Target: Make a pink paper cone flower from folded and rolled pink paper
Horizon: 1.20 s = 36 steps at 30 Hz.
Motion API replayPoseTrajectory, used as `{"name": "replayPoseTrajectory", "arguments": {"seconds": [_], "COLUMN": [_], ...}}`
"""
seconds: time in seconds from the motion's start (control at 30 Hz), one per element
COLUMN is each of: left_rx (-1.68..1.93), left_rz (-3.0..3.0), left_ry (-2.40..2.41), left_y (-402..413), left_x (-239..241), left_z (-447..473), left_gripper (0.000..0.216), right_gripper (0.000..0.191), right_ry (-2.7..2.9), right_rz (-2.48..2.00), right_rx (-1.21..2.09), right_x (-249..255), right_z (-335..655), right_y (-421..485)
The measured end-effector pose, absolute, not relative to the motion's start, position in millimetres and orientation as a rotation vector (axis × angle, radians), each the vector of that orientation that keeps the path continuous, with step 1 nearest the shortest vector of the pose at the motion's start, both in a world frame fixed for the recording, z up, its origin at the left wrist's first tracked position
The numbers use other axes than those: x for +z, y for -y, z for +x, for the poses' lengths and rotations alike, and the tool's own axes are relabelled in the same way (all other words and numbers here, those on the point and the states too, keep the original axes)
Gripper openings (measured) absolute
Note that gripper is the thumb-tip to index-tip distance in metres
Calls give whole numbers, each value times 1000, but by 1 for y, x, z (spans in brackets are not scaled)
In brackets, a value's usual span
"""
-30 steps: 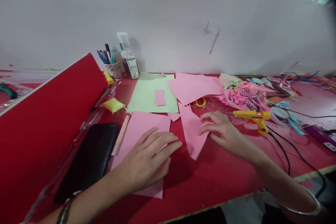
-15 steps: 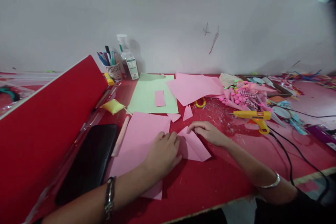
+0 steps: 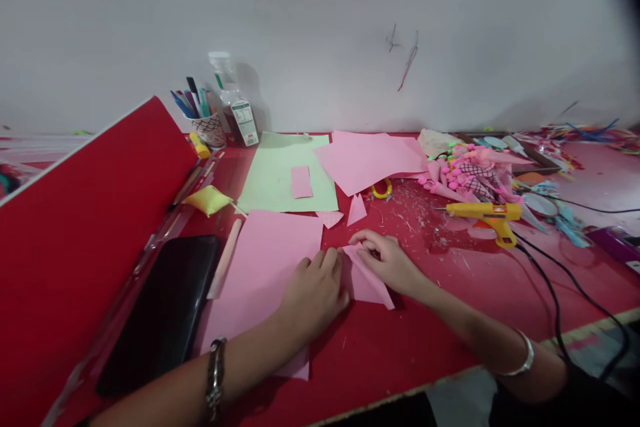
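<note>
A small piece of pink paper (image 3: pixel 364 285) lies on the red tabletop, its right part folded over toward the left. My right hand (image 3: pixel 387 259) pinches the upper right edge of this paper between thumb and fingers. Its left edge is under my left hand (image 3: pixel 316 287), whose fingers are bent and pressed down; that contact is partly hidden. Beneath my left hand and forearm is a larger pink sheet (image 3: pixel 270 253). Just beyond my right hand stands a small folded pink triangle (image 3: pixel 357 211), and a pink scrap (image 3: pixel 330 219) lies beside it.
A yellow glue gun (image 3: pixel 487 215) with black cords lies right, before a heap of pink cones (image 3: pixel 470 177). Yellow-handled scissors (image 3: pixel 381 189), a green sheet (image 3: pixel 270 177) and pink sheets (image 3: pixel 370 157) lie at the back. A black phone (image 3: pixel 163 313) and red board (image 3: pixel 95 213) are left.
My right hand has brought the right side of the small pink paper over to the left, so the paper looks narrower. My left hand stays nearly in place. The view has shifted slightly.
</note>
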<state>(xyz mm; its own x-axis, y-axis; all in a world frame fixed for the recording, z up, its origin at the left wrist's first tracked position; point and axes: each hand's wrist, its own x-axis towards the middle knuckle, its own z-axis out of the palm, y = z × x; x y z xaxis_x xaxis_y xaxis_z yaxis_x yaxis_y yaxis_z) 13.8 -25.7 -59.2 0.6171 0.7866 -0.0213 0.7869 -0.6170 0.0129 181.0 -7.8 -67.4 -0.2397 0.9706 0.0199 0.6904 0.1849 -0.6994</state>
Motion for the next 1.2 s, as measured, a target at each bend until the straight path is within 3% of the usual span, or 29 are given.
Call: {"name": "replayPoseTrajectory", "arguments": {"seconds": [0.57,0.87,1.2], "left_rx": [-43,-66,-129], "left_rz": [2892,3013,3042], "left_ry": [-1310,-1179,-1176], "left_y": [24,35,37], "left_x": [-56,-64,-61], "left_z": [17,16,18], "left_gripper": [36,29,30], "right_gripper": [16,23,16], "right_ry": [2103,1966,2056], "right_rz": [-1649,-1592,-1650], "right_rx": [546,834,712], "right_x": [-73,-59,-63], "right_z": [185,189,188], "right_y": [18,32,38]}}
